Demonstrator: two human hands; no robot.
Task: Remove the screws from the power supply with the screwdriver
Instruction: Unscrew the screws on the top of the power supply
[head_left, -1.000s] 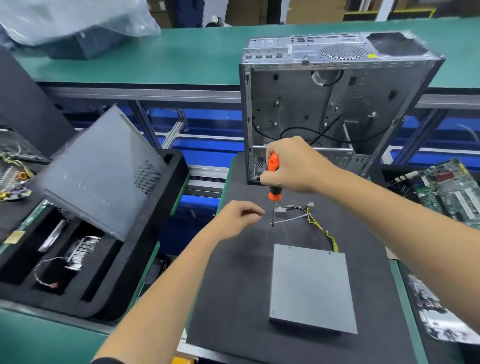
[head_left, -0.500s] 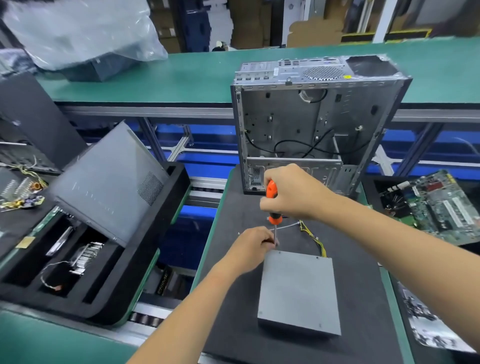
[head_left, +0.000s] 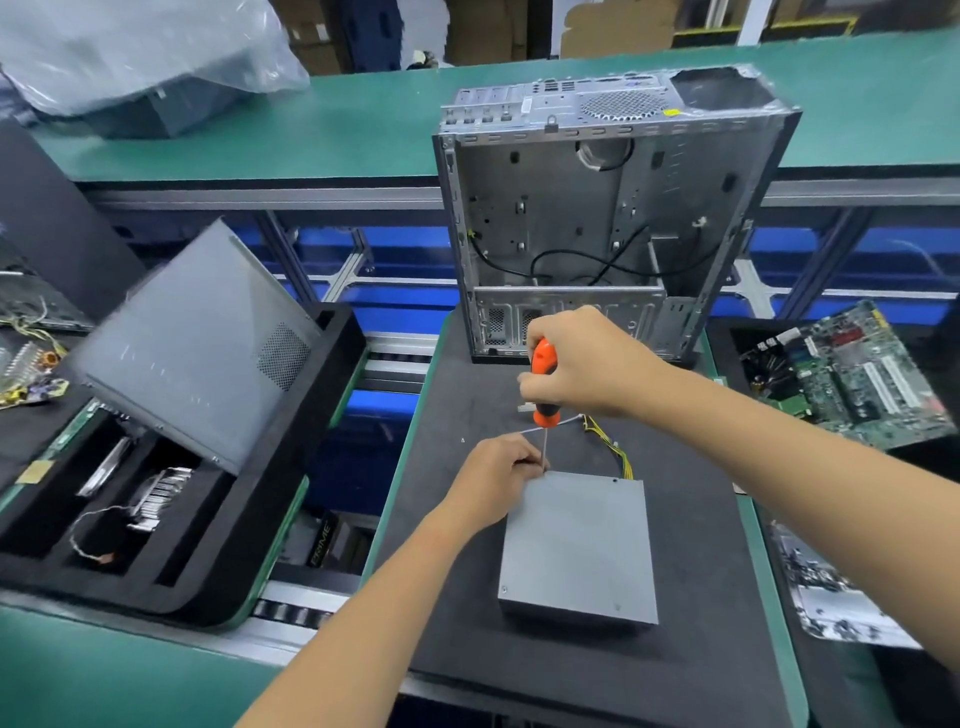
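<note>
Here, in the head view, the grey power supply (head_left: 576, 545) lies flat on a black mat (head_left: 701, 571) near the middle of the tabletop (head_left: 130, 675), yellow wires (head_left: 618, 457) trailing from its far edge. The right hand (head_left: 582, 361) is wrapped around the orange handle of the screwdriver (head_left: 543, 384), which stands nearly upright with its thin shaft pointing down at the box's far left corner. The left hand (head_left: 496, 473) rests at that same corner, its fingers (head_left: 532, 462) curled and pinching the shaft near the tip (the screw itself is too small to make out). Behind stands an open computer case (head_left: 597, 208); a circuit board (head_left: 862, 374) lies to the right.
</note>
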